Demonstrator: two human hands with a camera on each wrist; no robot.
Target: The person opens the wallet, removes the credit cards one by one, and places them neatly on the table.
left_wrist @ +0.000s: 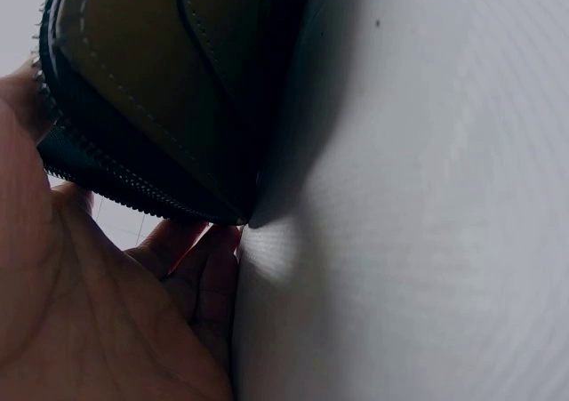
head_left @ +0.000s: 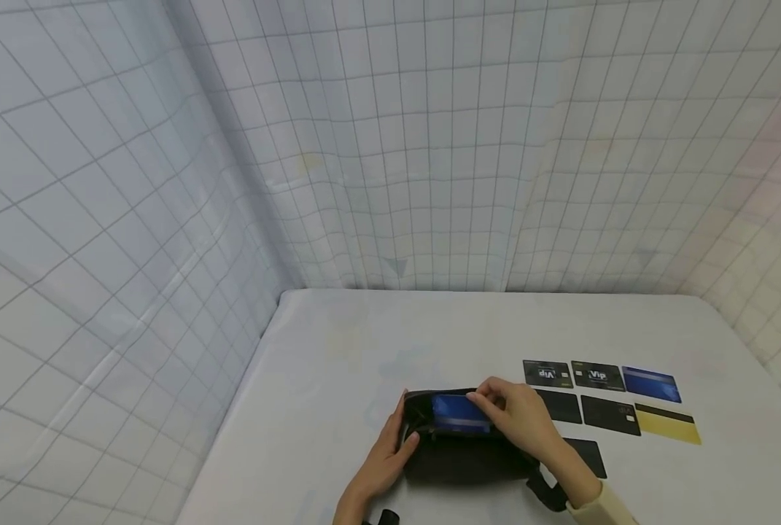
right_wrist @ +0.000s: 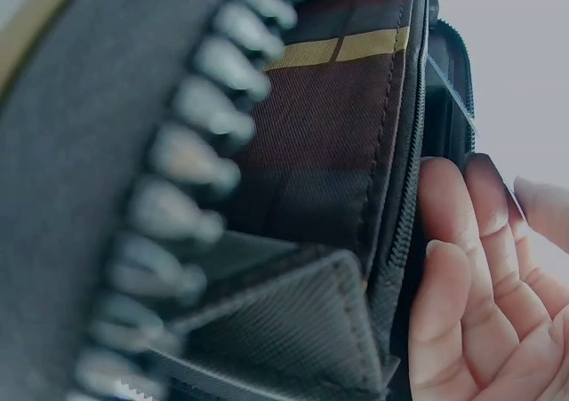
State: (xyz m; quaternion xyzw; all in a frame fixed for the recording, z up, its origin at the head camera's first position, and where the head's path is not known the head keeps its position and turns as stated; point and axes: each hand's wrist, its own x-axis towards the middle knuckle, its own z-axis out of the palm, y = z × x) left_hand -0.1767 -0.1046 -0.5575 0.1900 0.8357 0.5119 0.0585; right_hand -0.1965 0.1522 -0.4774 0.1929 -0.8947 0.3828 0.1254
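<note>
A black zip-around wallet (head_left: 465,461) stands unzipped on the white table, its opening facing up. My left hand (head_left: 385,458) grips its left end, thumb on the near side and fingers behind. In the left wrist view, the zipper edge of the wallet (left_wrist: 133,108) lies against the fingers. Between thumb and fingertips, my right hand (head_left: 524,417) pinches a blue card (head_left: 457,410) that sits partly inside the wallet's opening. The right wrist view shows the card edge-on by the fingers (right_wrist: 489,196), next to a zipped inner pocket with dark checked lining (right_wrist: 329,108).
Right of the wallet lie several cards in rows: two black Vip cards (head_left: 548,374), a blue card (head_left: 651,384), a yellow card (head_left: 668,424) and plain black ones (head_left: 609,415). A black strap (head_left: 548,493) hangs off the wallet's right end. White grid-patterned curtains (head_left: 390,146) surround the table.
</note>
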